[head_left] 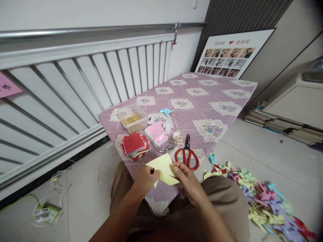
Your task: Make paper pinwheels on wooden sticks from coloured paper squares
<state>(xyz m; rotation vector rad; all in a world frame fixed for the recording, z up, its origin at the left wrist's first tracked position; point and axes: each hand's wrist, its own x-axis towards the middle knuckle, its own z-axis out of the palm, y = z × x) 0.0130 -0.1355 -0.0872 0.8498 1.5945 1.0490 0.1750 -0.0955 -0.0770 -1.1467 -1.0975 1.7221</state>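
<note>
A pale yellow paper square (163,163) with cuts in it is held between my two hands above the table's near corner. My left hand (147,178) pinches its left side with the thumb on top. On the right side, my right hand (185,176) grips the paper beside a cut. Just beyond lie red-handled scissors (187,154), points away from me. A stack of coloured paper squares (136,144), red on top, sits to the left. Near the paper are a clear dish of small metal pieces (168,147) and a small round tub (178,137).
A plastic box of wooden sticks (133,119) stands behind the stack, next to pink paper sheets (156,131). A blue pinwheel (166,112) lies farther back on the floral tablecloth (199,104). Many finished pinwheels (267,198) cover the floor at right. A radiator (101,74) borders the left.
</note>
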